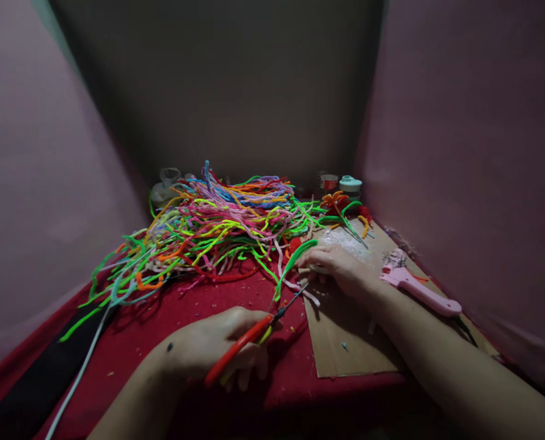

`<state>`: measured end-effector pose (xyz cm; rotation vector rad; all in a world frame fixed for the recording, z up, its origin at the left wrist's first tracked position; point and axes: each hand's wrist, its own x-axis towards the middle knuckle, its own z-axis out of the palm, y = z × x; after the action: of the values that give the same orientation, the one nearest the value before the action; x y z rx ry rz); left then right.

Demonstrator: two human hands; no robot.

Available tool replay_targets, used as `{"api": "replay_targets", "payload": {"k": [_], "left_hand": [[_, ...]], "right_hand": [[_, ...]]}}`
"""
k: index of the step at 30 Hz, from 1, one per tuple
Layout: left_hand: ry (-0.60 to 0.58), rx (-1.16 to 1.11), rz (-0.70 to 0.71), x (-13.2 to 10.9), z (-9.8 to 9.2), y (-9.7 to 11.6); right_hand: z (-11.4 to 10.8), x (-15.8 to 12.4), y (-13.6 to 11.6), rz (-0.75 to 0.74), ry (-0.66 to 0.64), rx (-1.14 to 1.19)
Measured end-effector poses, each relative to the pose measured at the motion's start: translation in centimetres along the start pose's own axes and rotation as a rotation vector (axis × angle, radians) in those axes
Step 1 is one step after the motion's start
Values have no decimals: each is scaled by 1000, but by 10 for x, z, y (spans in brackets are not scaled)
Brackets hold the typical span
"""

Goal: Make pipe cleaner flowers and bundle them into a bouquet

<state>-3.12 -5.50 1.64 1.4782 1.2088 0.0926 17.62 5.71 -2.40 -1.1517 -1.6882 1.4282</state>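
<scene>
From the head camera, my left hand [217, 348] is closed around the red handles of the scissors [254, 333], and the blades point at the green pipe cleaner [295, 260]. My right hand [341, 269] pinches this pipe cleaner on the cardboard [346, 342], beside the big pile of pipe cleaners [208, 229]. I think the blades are close to my right fingers; if the pipe cleaner slips, I may cut the wrong place, or nick a finger.

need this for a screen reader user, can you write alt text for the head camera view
The left hand holds red-handled cutters with their tip at a green pipe cleaner that the right hand holds on a red cloth. Behind lies a heap of coloured pipe cleaners; a pink glue gun rests on cardboard to the right.
</scene>
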Motion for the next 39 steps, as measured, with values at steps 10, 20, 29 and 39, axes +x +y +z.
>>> {"api": "replay_targets", "payload": {"k": [10, 20, 29, 39], "left_hand": [[690, 790, -184, -1, -33, -25], [735, 145, 488, 37, -15, 18], [964, 332, 633, 63, -2, 28], [203, -713, 299, 55, 0, 30]], "right_hand": [[1, -6, -2, -176, -124, 99], [11, -16, -6, -325, -106, 85], [16, -21, -9, -396, -45, -52], [25, -33, -11, -1172, 347, -498]]}}
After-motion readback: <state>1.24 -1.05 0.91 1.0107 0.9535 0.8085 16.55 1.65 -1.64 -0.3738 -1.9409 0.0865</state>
